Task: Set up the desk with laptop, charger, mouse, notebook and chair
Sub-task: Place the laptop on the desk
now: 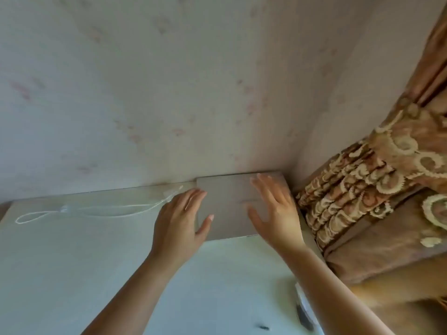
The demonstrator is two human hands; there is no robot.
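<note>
1. Lying flat and closed in the far right corner of the pale counter (72, 262), the grey laptop (232, 204) is seen against the wall (169, 93), with a patterned brown curtain (362, 189) hanging just beside its right edge.
2. The left hand (179, 223) is placed at the laptop's left edge, its grip spread, the fingers pointing toward the wall and the thumb resting over the lid near the front corner.
3. The right hand (273, 209) is laid palm-down on the right half of the lid, its grip likewise spread; nothing is pinched or enclosed by either hand.
4. A white cable (96, 210), probably the charger lead, is seen looped on the counter to the left of the laptop, its near end just beside the left fingers but apart from the machine.
5. The step in hand is judged to be the positioning of the laptop, which appears settled but unopened.
6. No mouse, notebook or chair can be clearly made out; a blurred white object with a dark part (303, 308) at the lower right edge cannot be identified.
7. For the next move, the lid would likely need to be lifted from its front edge while the base is steadied, or the cable end brought to a port, whose location cannot be told.
</note>
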